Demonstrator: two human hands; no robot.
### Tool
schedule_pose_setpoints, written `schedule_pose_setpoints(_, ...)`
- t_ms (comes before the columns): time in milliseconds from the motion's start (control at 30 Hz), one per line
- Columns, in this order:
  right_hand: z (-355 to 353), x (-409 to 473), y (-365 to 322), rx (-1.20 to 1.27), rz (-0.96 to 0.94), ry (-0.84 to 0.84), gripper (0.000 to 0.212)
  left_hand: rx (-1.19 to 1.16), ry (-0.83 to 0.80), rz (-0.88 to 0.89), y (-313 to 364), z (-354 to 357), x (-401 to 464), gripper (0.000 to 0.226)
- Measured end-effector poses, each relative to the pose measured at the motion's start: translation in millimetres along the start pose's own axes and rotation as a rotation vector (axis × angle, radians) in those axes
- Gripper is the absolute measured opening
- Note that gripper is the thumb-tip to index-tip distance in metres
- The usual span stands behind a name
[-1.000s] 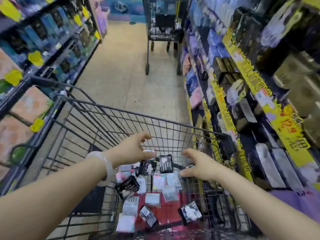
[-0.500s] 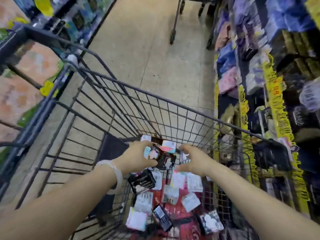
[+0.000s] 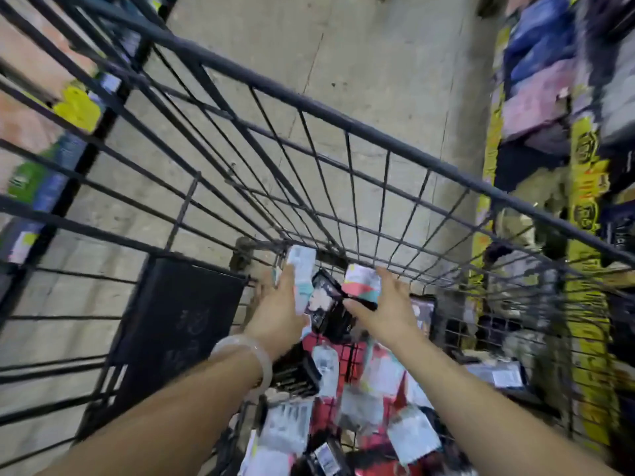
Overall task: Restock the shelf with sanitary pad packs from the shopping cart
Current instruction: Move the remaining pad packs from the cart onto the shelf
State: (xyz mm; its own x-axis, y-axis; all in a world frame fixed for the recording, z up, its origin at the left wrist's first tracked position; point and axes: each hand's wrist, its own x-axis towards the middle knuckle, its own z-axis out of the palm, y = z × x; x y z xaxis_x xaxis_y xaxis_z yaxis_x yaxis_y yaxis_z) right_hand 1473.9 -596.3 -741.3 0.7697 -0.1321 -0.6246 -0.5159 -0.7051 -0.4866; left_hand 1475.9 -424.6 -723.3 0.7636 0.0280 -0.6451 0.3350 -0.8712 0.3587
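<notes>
Hands are working at twelve o'clock in the black wire shopping cart (image 3: 347, 127) — left hand (image 3: 281, 304) gripping a white-and-teal pad pack (image 3: 302, 269), right hand (image 3: 385, 304) clamping a pink-and-teal pack (image 3: 360, 283); many loose packs (image 3: 347, 407) are waiting — restocking looks barely begun.

Shop aisle: wire shopping cart (image 3: 343, 128), stocked shelves (image 3: 543, 97), yellow price strips (image 3: 584, 187).

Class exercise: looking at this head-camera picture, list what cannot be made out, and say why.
- Print on the packs in the shopping cart: blurred, too small.
- Left hand fingertips: hidden behind the white pack.
- Shelf price labels: motion blur; shelf cut off by the right edge.
- Cart wheels: out of view.
</notes>
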Motion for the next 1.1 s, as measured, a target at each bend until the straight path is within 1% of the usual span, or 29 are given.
schedule_pose_setpoints(133,25,22,-9,0.055,0.071,0.011,0.082,0.089,0.033,0.003,-4,11,11,0.065)
schedule_pose_setpoints(200,32,29,-13,0.078,0.114,0.034,0.077,0.041,0.041,0.01,-3,12,13,0.054)
schedule_pose_setpoints(300,33,37,-9,0.117,0.204,0.083,0.062,-0.086,0.054,-0.024,-1,10,14,0.049)
schedule_pose_setpoints(367,28,38,-2,0.129,0.22,0.126,0.051,-0.303,0.042,-0.094,1,6,11,0.048)
schedule_pose_setpoints(433,20,33,6,0.182,0.206,0.167,0.046,-0.675,0.007,-0.176,4,2,4,0.04)
schedule_pose_setpoints(500,6,20,13,0.386,0.221,0.169,0.052,-1.008,-0.051,-0.291,9,0,-5,0.025)
schedule_pose_setpoints(533,-1,12,18,0.504,0.23,0.164,0.053,-1.111,-0.08,-0.351,11,1,-10,0.017)
schedule_pose_setpoints(567,-8,5,23,0.602,0.236,0.153,0.05,-1.159,-0.103,-0.387,12,3,-14,0.012)
schedule_pose_setpoints(600,-15,-3,28,0.691,0.251,0.117,0.044,-1.183,-0.121,-0.4,13,7,-18,0.009)
schedule_pose_setpoints(700,-34,-24,39,1.044,0.37,-0.042,0.014,-1.246,-0.162,-0.432,12,19,-26,0.003)
schedule_pose_setpoints(733,-39,-30,42,1.123,0.408,-0.094,0.012,-1.269,-0.181,-0.452,12,22,-28,0.004)
schedule_pose_setpoints(800,-45,-37,44,1.206,0.467,-0.134,0.015,-1.288,-0.242,-0.457,12,27,-31,0.008)
schedule_pose_setpoints(900,-46,-40,46,1.227,0.496,-0.15,0.013,-1.212,-0.366,-0.4,14,30,-35,0.012)
schedule_pose_setpoints(1000,-44,-41,46,1.205,0.508,-0.176,0.022,-1.163,-0.388,-0.378,13,34,-36,0.016)
schedule_pose_setpoints(1100,-43,-42,49,1.212,0.53,-0.172,0.025,-1.13,-0.401,-0.371,11,35,-35,0.016)
